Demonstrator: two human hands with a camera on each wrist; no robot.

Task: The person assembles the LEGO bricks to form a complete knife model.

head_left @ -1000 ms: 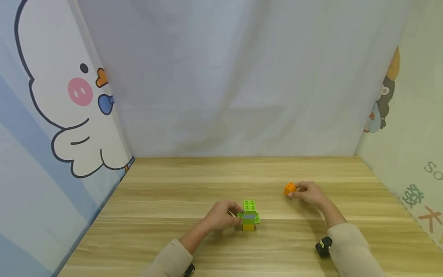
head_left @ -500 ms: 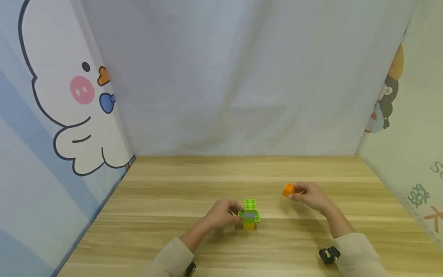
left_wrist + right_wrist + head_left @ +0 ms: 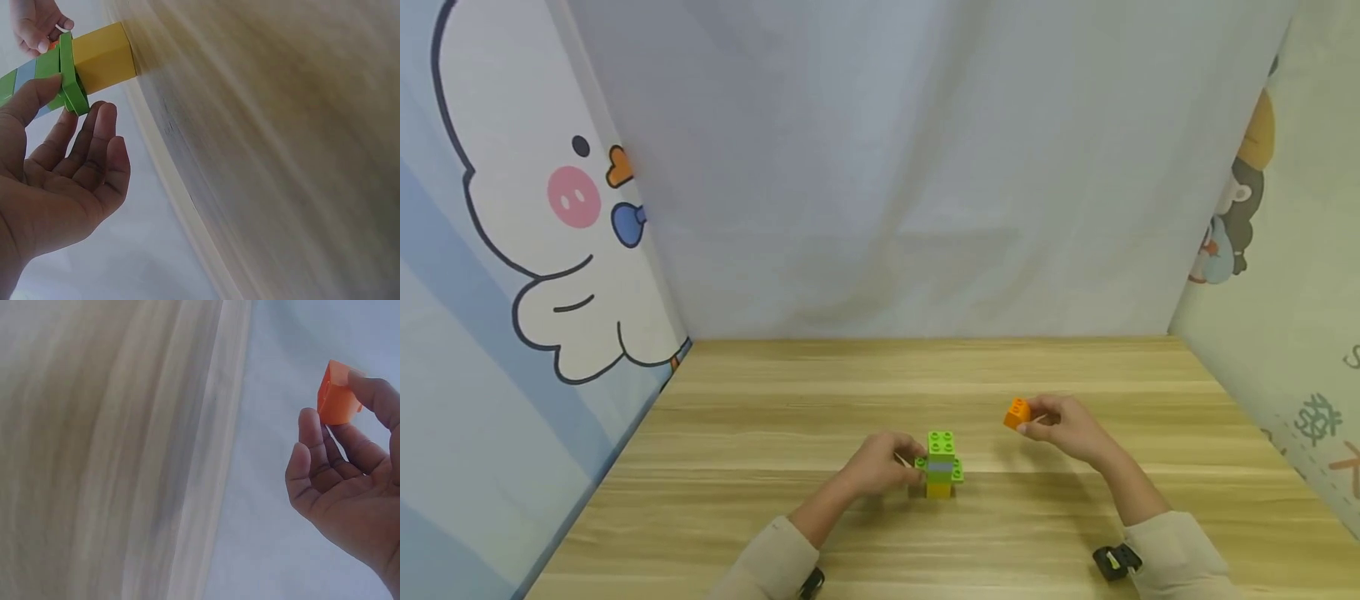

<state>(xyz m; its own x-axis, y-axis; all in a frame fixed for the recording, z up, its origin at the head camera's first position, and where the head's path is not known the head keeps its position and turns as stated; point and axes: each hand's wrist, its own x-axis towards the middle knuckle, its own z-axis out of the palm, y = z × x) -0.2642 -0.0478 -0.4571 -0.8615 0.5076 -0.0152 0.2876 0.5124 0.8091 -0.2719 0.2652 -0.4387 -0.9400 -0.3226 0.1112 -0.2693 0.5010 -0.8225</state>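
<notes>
A small upright stack of toy building bricks (image 3: 941, 450) stands on the wooden table, bright green on top, a grey-blue layer below, a wider flat green plate and a yellow brick (image 3: 103, 57) at the bottom. My left hand (image 3: 880, 464) pinches the stack's left side between thumb and fingers, near the green plate (image 3: 72, 81). To the right and farther back, my right hand (image 3: 1070, 427) holds an orange brick (image 3: 1017, 412) by thumb and fingertips, tilted and above the tabletop. In the right wrist view the orange brick (image 3: 337, 397) shows its hollow side, with the other fingers loosely bent.
The wood-grain table (image 3: 775, 400) ends at a pale curtain (image 3: 880, 208) at the back. Printed cloth walls stand on both sides, a white cartoon figure (image 3: 527, 208) on the left one. Black wrist devices (image 3: 1116, 562) sit at the sleeves.
My right hand has carried the orange brick a little to the left, tilting it and raising it from the table. My left hand and the stack stay in place.
</notes>
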